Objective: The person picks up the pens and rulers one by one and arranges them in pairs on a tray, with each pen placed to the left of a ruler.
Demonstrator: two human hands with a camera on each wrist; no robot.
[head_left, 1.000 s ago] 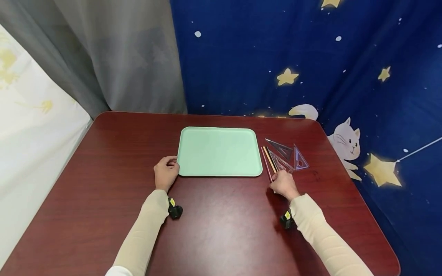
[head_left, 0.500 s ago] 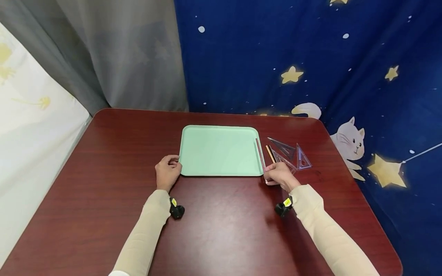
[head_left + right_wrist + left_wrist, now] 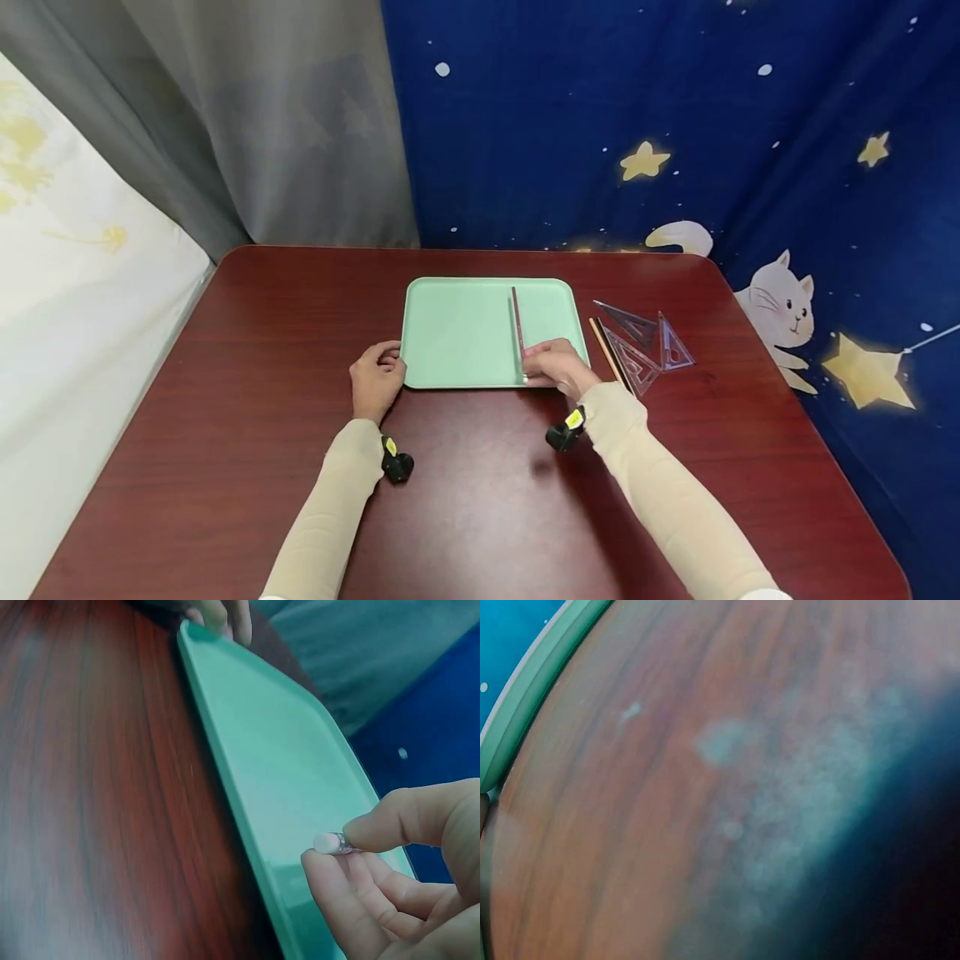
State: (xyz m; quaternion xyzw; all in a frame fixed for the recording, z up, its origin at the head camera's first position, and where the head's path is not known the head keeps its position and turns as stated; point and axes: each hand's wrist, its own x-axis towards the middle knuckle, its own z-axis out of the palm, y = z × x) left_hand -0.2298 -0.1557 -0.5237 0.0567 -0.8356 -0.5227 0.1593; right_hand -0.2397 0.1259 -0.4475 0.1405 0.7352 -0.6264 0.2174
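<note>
In the head view my right hand (image 3: 558,365) pinches a reddish pencil (image 3: 517,317) near its eraser end, over the right half of the pale green tray (image 3: 457,333). The right wrist view shows the white eraser (image 3: 327,842) and metal collar between thumb and forefinger, with the tray's surface behind. At the tray's near left corner, my left hand (image 3: 377,381) holds the rim with bent fingers. Only a strip of the green rim (image 3: 517,712) and the tabletop show in the left wrist view.
Right of the tray lie a yellow pencil (image 3: 600,337) and a black one (image 3: 612,350). Beside them are three clear set squares, a greyish one (image 3: 633,325), a pinkish one (image 3: 628,360) and a purplish one (image 3: 672,346). Curtains hang behind the dark red table (image 3: 300,308).
My right hand has lifted the reddish pencil from beside the other pencils and carried it left over the tray. The left hand has stayed at the tray's left edge.
</note>
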